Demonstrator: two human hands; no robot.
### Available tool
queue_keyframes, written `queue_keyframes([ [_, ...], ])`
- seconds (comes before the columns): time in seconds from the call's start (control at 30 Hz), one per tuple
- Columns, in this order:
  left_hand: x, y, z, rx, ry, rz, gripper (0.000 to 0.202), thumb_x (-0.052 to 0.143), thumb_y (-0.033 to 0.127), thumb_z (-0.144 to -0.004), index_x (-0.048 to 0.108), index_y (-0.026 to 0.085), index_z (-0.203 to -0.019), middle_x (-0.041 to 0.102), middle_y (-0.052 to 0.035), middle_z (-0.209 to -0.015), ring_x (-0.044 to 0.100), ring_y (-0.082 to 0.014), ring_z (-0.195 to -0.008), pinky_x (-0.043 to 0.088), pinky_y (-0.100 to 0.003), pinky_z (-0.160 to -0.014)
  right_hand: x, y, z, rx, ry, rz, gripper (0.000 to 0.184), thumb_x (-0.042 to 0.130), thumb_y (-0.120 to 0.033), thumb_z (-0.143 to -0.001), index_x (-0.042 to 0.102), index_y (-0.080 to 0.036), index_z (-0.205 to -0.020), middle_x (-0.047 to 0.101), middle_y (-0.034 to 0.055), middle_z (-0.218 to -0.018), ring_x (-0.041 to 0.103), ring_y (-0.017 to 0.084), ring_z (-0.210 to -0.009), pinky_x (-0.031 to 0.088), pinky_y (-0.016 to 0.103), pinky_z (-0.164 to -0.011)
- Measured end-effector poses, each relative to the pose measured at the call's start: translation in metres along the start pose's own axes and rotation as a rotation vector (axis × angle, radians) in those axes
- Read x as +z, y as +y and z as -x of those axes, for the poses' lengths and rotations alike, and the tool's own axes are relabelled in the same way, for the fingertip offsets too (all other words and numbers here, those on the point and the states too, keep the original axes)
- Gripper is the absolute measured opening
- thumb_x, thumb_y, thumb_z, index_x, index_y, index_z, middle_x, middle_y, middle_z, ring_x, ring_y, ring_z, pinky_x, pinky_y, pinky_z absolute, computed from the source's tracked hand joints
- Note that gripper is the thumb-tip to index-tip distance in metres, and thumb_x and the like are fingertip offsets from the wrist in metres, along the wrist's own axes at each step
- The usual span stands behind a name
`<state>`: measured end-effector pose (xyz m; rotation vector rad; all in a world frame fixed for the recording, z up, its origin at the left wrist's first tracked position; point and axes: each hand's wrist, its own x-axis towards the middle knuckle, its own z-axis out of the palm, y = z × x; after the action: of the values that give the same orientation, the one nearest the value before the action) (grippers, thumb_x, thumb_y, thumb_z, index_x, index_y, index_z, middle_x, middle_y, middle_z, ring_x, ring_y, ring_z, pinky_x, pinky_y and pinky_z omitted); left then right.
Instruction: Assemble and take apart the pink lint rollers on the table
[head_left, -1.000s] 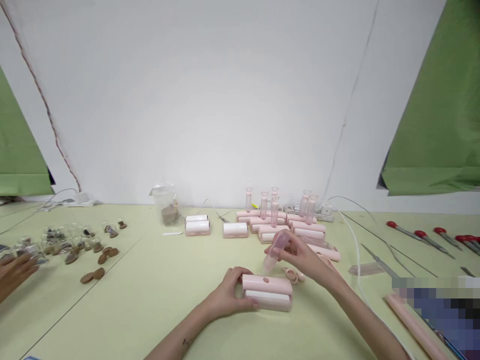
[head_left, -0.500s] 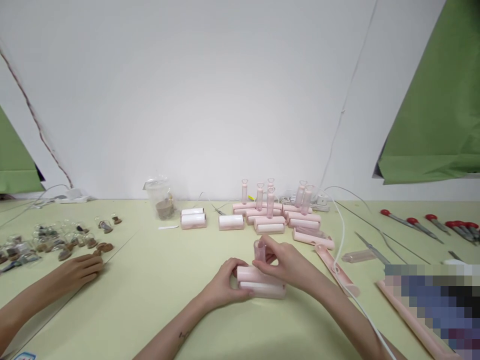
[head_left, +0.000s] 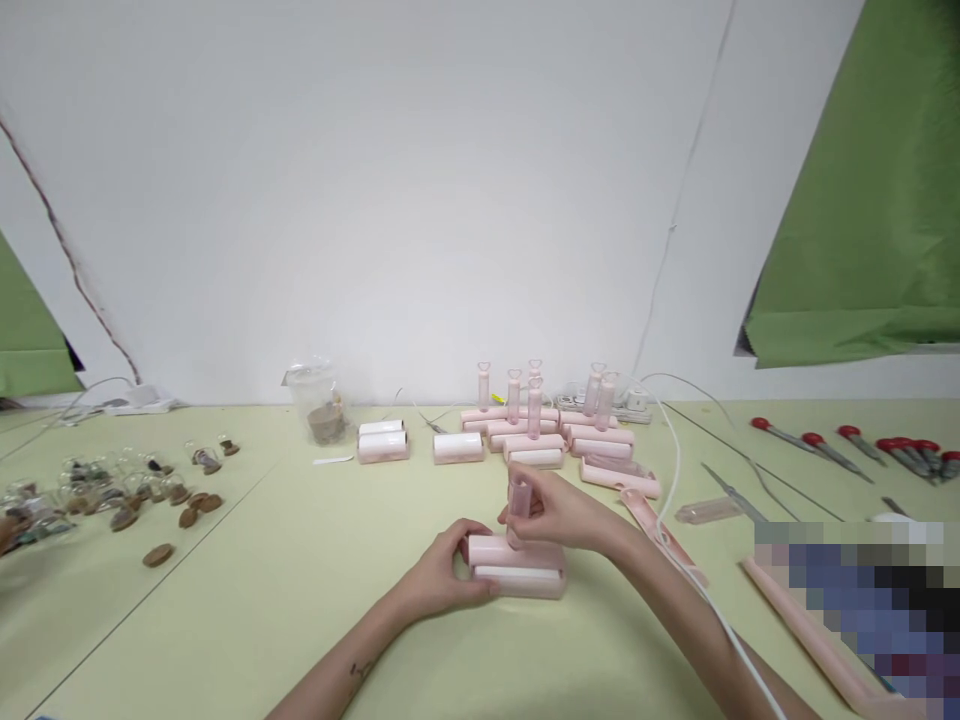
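Note:
In the head view my left hand (head_left: 442, 575) is closed round the left end of a pink lint roller head (head_left: 517, 552), which lies on the table with a white roll (head_left: 517, 580) showing along its front. My right hand (head_left: 562, 510) pinches a translucent pink tube handle (head_left: 520, 497) that stands upright on the roller head. Its lower end is partly covered by my fingers. I cannot tell whether the handle is fixed to the head. Behind my hands stand several similar pink rollers (head_left: 534, 443) with upright handles.
White rolls (head_left: 458, 447) and a plastic bag (head_left: 313, 400) stand at the back. Red-ended tools (head_left: 780, 435) lie right, near a pink shell (head_left: 660, 530) crossed by a white cable (head_left: 679, 460). Small glass domes (head_left: 112, 495) and a cork disc (head_left: 158, 555) are left.
The handle in my right hand stands slightly higher relative to my fingers. A co-worker's hand has withdrawn to the left edge, and a cork disc now lies nearer on the left.

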<state>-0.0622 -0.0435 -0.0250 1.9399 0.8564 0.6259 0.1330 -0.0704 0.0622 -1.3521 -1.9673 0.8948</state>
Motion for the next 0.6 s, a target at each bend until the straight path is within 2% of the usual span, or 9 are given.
queue_keyframes([
  [0.2,-0.006,0.004,0.0,-0.011,-0.042,0.019,0.051,0.063,0.023,-0.062,0.048,0.021,-0.111,0.056,-0.003,-0.103,0.051,-0.0195,-0.093,0.04,-0.028,-0.08,-0.006,-0.006,-0.008,0.014,-0.131,-0.05,0.018,0.055,-0.011,-0.059,0.04,-0.02,-0.064,0.055,-0.0039,-0.066,0.058,0.017,-0.074,0.037,0.02,-0.053],
  [0.37,-0.01,0.004,-0.004,-0.027,-0.06,0.016,0.055,0.067,0.027,-0.059,0.049,0.02,-0.111,0.057,-0.0026,-0.105,0.051,-0.0207,-0.095,0.038,-0.029,-0.085,-0.002,-0.008,-0.012,0.042,-0.273,-0.089,0.012,0.059,-0.02,-0.063,0.047,-0.018,-0.067,0.062,-0.0013,-0.066,0.058,0.017,-0.073,0.04,0.022,-0.056],
  [0.43,-0.009,0.002,-0.004,-0.018,-0.071,0.024,0.054,0.066,0.029,-0.061,0.048,0.021,-0.11,0.057,-0.0019,-0.104,0.052,-0.02,-0.094,0.039,-0.029,-0.083,-0.004,-0.008,-0.009,0.039,-0.289,-0.071,0.012,0.059,-0.024,-0.066,0.052,-0.018,-0.074,0.064,0.0006,-0.073,0.058,0.018,-0.077,0.042,0.024,-0.061],
  [0.5,-0.008,-0.003,-0.002,-0.006,-0.072,0.02,0.052,0.066,0.031,-0.062,0.048,0.021,-0.11,0.056,-0.0022,-0.104,0.051,-0.0204,-0.095,0.039,-0.03,-0.083,-0.01,-0.005,-0.003,-0.03,-0.266,-0.027,0.026,0.061,-0.027,-0.066,0.054,-0.02,-0.091,0.063,0.0031,-0.095,0.055,0.019,-0.09,0.042,0.027,-0.071],
  [0.57,-0.008,-0.01,-0.001,-0.013,-0.079,0.018,0.054,0.066,0.035,-0.062,0.046,0.022,-0.111,0.054,-0.0036,-0.108,0.049,-0.022,-0.099,0.038,-0.032,-0.085,-0.021,0.003,0.003,-0.114,-0.188,-0.022,0.041,0.055,-0.034,-0.073,0.047,-0.024,-0.112,0.052,0.004,-0.117,0.049,0.02,-0.105,0.04,0.03,-0.081],
  [0.6,-0.009,-0.013,-0.001,-0.02,-0.091,0.024,0.06,0.067,0.037,-0.061,0.044,0.023,-0.114,0.052,-0.0046,-0.111,0.047,-0.023,-0.101,0.036,-0.033,-0.087,-0.026,0.009,0.006,-0.119,-0.109,0.003,0.042,0.045,-0.037,-0.08,0.041,-0.026,-0.119,0.049,0.0039,-0.121,0.048,0.019,-0.107,0.039,0.03,-0.083],
])
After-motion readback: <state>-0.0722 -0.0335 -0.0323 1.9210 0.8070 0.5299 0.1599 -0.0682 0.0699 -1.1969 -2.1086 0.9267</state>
